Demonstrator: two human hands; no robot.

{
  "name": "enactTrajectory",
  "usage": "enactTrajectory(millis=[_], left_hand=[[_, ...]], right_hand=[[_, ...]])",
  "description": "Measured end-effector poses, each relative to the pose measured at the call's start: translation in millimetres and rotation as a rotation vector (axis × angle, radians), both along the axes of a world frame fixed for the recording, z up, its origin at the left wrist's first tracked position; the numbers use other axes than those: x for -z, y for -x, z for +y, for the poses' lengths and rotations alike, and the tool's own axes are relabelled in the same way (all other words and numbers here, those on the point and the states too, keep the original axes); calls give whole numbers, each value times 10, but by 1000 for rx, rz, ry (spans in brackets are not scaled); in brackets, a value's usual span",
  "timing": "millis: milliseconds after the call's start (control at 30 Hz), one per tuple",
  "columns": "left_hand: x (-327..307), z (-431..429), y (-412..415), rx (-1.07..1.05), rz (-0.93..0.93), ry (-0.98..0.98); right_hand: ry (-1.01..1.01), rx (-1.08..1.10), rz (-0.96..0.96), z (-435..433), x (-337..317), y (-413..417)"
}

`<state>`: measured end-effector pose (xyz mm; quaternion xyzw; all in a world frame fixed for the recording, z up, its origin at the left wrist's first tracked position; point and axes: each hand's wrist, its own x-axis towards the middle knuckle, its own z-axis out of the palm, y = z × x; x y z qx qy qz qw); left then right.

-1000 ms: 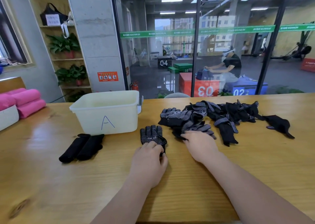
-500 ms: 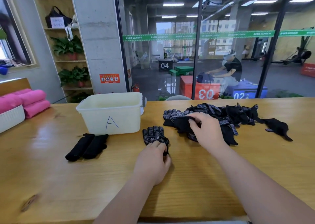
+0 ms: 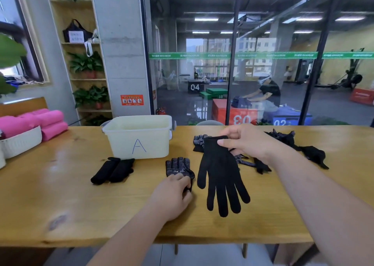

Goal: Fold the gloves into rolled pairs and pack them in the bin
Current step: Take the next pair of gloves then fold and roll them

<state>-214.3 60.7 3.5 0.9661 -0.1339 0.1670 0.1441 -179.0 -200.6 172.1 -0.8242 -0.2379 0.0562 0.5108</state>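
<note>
The inside of the bin (image 3: 139, 142) is hidden behind its near wall. The right hand (image 3: 249, 142) and the black glove (image 3: 220, 172) hanging from it cover much of the glove pile (image 3: 283, 139). The near end of the dotted glove (image 3: 178, 166) lies under the left hand (image 3: 172, 196). The white basket (image 3: 22, 142) is cut off by the left edge.

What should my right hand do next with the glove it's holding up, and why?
Probably lower the black glove and lay it flat on the dotted glove. Your right hand pinches it by the cuff, so it hangs above the table. Your left hand holds the dotted glove's cuff on the wood. The pair likely needs stacking before rolling.
</note>
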Motion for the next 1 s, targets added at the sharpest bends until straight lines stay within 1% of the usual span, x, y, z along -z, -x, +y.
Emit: enactTrajectory(millis=[67, 167, 200, 267, 333, 400, 433, 467, 500, 600, 733, 833, 900, 1000], left_hand=[[28, 30, 104, -3, -13, 3], [32, 46, 214, -11, -16, 28], [28, 44, 239, -16, -13, 32], [16, 38, 280, -21, -3, 34], [2, 37, 314, -28, 16, 30], [-5, 45, 340, -30, 30, 29], [-9, 49, 357, -31, 36, 29], [-14, 55, 374, -30, 42, 29], [-22, 62, 389, -28, 43, 30], [-75, 83, 421, -49, 40, 14], [-122, 113, 413, -76, 4, 1], [-75, 135, 382, -90, 24, -9], [-27, 136, 338, -108, 53, -72], [-46, 116, 258, -126, 145, -230]], right_hand=[[56, 98, -117, 29, 32, -51], [31, 259, -417, 43, 48, -143], [10, 271, -484, 50, 55, -145], [25, 250, -541, 64, 133, -102], [153, 204, -552, 67, 365, -22], [392, 143, -534, 52, 717, 57], [535, 103, -496, 44, 898, 115], [645, 56, -453, 33, 1070, 168], [706, 26, -428, 24, 1211, 216], [651, 40, -469, 12, 1449, 317], [614, 105, -540, 54, 1461, 332], [572, 147, -522, 104, 1485, 283], [618, 122, -482, 143, 1521, 239], [693, 113, -411, 188, 1565, 189]])
